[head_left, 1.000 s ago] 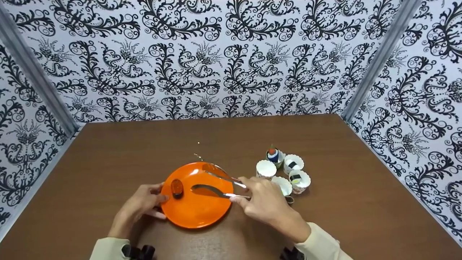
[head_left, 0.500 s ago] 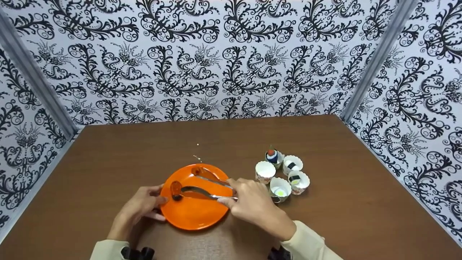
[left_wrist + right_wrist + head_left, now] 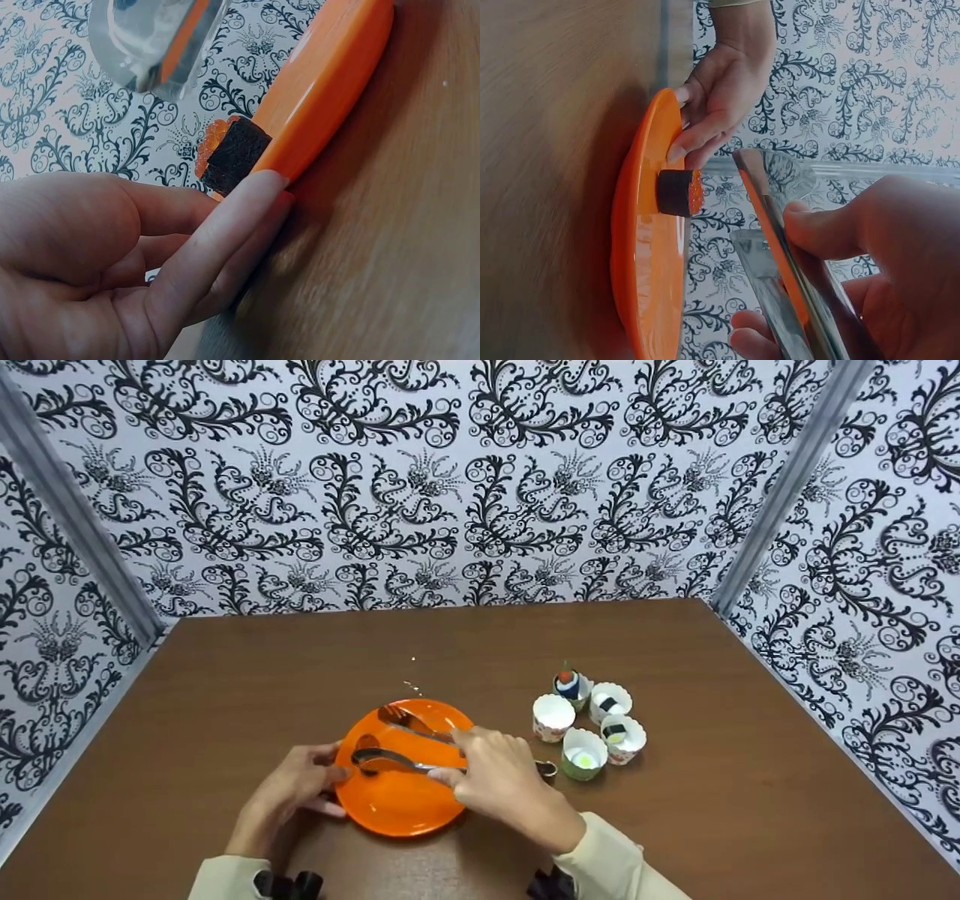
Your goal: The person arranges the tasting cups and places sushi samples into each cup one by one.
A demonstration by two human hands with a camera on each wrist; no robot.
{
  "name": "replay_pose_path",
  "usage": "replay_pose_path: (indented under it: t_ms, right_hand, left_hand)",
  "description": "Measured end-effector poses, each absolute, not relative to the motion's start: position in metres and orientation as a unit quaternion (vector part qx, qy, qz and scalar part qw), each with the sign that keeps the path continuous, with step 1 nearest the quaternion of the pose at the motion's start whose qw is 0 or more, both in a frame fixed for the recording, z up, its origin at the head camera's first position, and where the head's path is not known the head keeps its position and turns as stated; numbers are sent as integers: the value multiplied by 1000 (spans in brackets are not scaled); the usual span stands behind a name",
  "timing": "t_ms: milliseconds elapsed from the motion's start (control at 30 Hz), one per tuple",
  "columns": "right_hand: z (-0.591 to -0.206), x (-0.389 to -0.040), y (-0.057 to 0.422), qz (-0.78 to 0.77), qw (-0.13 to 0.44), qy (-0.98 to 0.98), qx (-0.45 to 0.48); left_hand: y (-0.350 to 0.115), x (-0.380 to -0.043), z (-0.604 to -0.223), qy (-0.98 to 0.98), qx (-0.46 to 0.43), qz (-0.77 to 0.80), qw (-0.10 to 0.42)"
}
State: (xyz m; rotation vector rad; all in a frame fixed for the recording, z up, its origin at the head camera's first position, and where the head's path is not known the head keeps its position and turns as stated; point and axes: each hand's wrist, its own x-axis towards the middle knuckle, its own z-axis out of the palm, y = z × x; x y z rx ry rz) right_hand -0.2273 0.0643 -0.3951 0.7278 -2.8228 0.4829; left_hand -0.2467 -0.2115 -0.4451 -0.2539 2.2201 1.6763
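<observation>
My left hand (image 3: pixel 296 784) grips the left rim of an orange plate (image 3: pixel 405 814) that lies on the table, as the left wrist view also shows. Near that rim, on the plate, stands a piece of sushi (image 3: pixel 675 193) wrapped in black seaweed and topped with orange roe. In my right hand (image 3: pixel 499 784) is a pair of shiny metal tongs (image 3: pixel 394 755), pinched between thumb and fingers. Their arms are spread apart over the plate, and in the head view one tip overlaps the sushi. The right wrist view has the tips apart from the sushi, with nothing between them.
Right of the plate stand several paper baking cups: a white one (image 3: pixel 553 718), a green one (image 3: pixel 584 755) with a yellowish spot inside, and others (image 3: pixel 623 739) holding black-and-white pieces. Small white crumbs (image 3: pixel 412 688) lie behind the plate. Patterned walls (image 3: pixel 465 510) enclose the brown table (image 3: pixel 300 660).
My right hand has moved left with the tongs, bringing their tips further across the plate to the sushi. The green cup has come into fuller view. My left hand stays at the rim.
</observation>
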Motion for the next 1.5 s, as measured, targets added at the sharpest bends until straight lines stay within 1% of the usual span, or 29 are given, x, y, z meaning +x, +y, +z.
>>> replay_pose_path:
  t_ms: [400,800,1067,1300,1500]
  right_hand:
    - [-398,-232,54,154,70,-957,234]
    - [-411,-237,44,142,73,-960,232]
    - [-418,-236,40,137,80,-957,244]
    - [-425,-235,38,115,127,-953,251]
    - [-425,-233,38,119,116,-955,247]
  left_hand:
    - [-213,-248,-446,783,-75,592,175]
    - [-212,-247,-446,785,-78,589,174]
    - [-213,-247,-446,786,-73,589,174]
    - [-212,-248,-447,789,-77,585,172]
    - [-212,-248,-445,796,-83,574,174]
